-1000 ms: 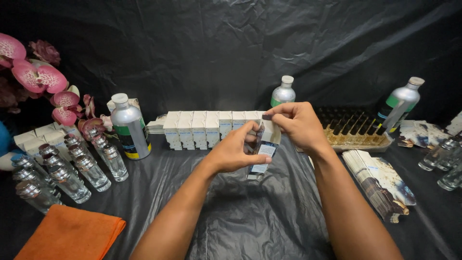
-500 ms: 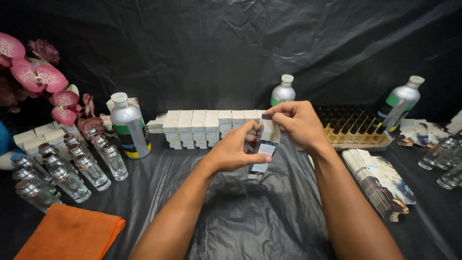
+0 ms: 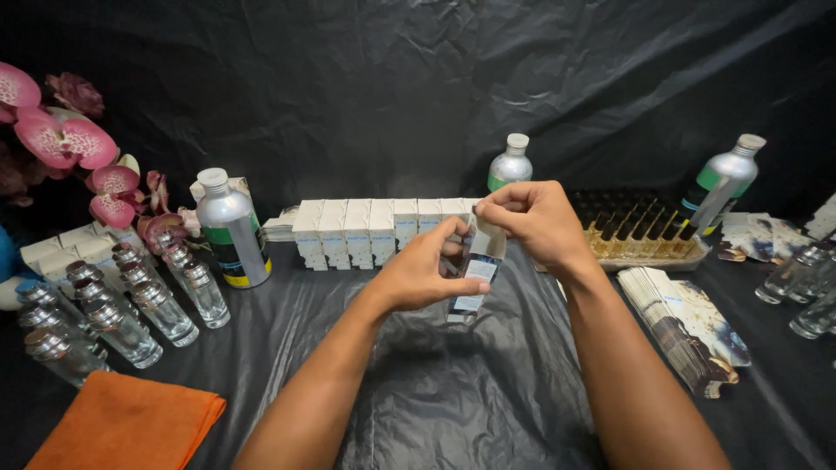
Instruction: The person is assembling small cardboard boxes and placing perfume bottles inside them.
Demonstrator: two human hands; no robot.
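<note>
Left hand (image 3: 418,277) fingers (image 3: 453,231) pinch the side of a small dark carton (image 3: 470,283), held upright over the middle of the tabletop (image 3: 488,400); right hand (image 3: 535,218) fingers (image 3: 489,202) nip its top flap, I think (blurry there). Looks like light, thin card that creases easily, so grip the edges, not the flat faces. A row of white boxes (image 3: 366,231) stands behind, toward the tabletop's back edge.

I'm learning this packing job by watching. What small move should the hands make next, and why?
Probably fold the top flap shut. The left hand steadies the small dark carton upright, while the right hand pinches its pale top flap, which looks raised.
</note>
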